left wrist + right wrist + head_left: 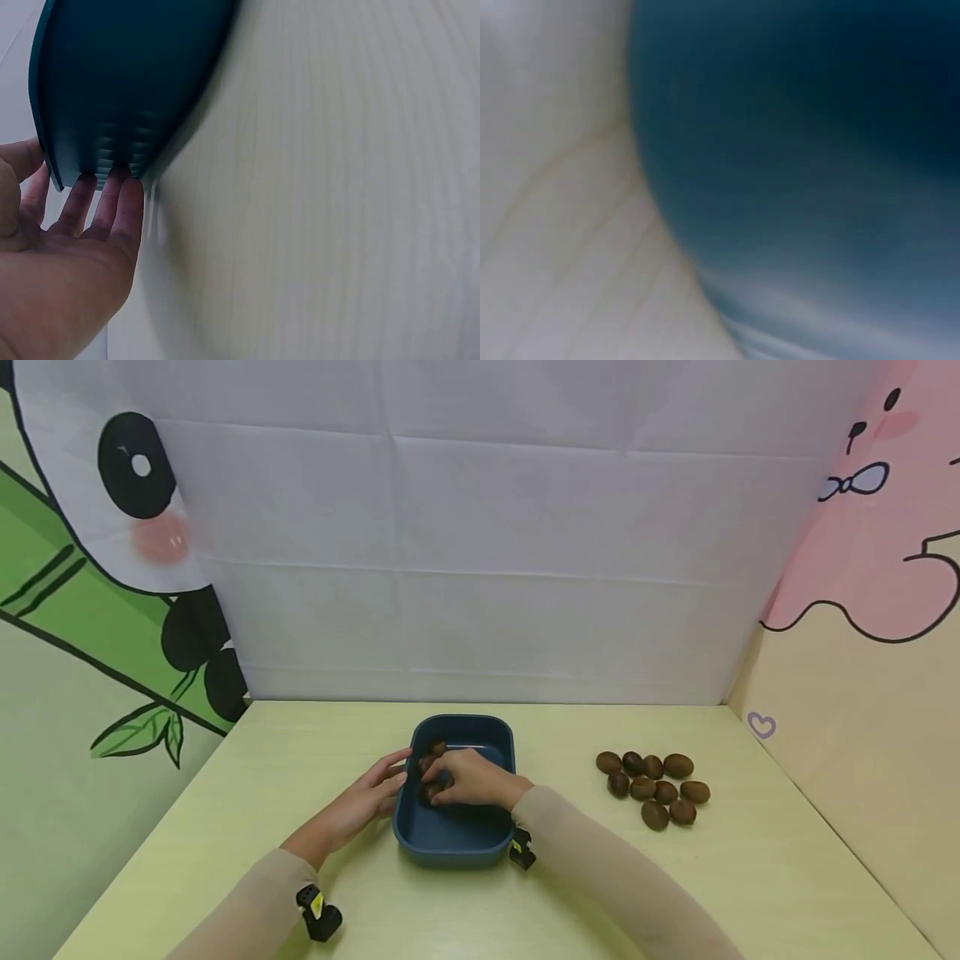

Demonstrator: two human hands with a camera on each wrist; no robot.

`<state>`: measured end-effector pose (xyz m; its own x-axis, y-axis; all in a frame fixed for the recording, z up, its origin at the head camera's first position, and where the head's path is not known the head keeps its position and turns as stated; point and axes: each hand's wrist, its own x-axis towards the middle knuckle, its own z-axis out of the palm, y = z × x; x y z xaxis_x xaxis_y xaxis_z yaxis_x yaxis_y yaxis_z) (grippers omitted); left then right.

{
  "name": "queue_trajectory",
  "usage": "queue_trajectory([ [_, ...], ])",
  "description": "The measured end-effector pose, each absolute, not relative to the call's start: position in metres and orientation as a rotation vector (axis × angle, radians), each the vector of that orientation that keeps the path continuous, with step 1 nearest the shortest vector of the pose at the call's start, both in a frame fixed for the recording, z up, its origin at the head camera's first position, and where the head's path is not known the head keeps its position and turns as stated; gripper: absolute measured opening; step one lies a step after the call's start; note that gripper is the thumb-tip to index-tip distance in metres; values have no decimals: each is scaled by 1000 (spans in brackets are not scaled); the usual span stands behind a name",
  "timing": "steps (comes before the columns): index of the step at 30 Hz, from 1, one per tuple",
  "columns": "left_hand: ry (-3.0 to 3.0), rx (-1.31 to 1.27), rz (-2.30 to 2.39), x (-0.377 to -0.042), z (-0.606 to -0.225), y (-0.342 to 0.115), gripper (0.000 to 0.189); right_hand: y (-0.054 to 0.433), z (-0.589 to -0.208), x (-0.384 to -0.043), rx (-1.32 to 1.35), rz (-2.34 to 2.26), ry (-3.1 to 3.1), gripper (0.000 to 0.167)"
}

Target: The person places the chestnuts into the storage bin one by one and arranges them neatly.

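A dark blue rectangular box [457, 850] stands on the table with a few brown chestnuts [438, 747] along its left inner side. My left hand [365, 797] rests against the box's left side, fingers fairly straight. In the left wrist view, the fingertips [129, 191] of this hand touch the ridged outer wall [112, 120]. Reaching in over the right rim, my right hand [476, 778] has its fingers curled down at the left inside, with a chestnut [429, 792] between thumb and fingers. The right wrist view shows only the blurred box wall [780, 187], no hand.
Several more chestnuts [654, 788] lie in a loose group on the table [570, 893], right of the box. A white cloth panel [495, 568] stands behind the table. Cartoon-printed panels flank it on the left [75, 693] and right [862, 710].
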<state>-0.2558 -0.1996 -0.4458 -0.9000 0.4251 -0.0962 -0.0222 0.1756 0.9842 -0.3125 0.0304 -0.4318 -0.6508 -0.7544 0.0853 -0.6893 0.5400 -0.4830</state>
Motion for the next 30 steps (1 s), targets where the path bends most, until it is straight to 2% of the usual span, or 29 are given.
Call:
queue_trajectory([
  [17,2105,378,1789,-257,-449,-202,57,32,-427,-314,-1236,-756,2651,29],
  [30,2093,394,1795,-256,-448,-201,59,91,-388,-305,-1237,-849,2640,33],
])
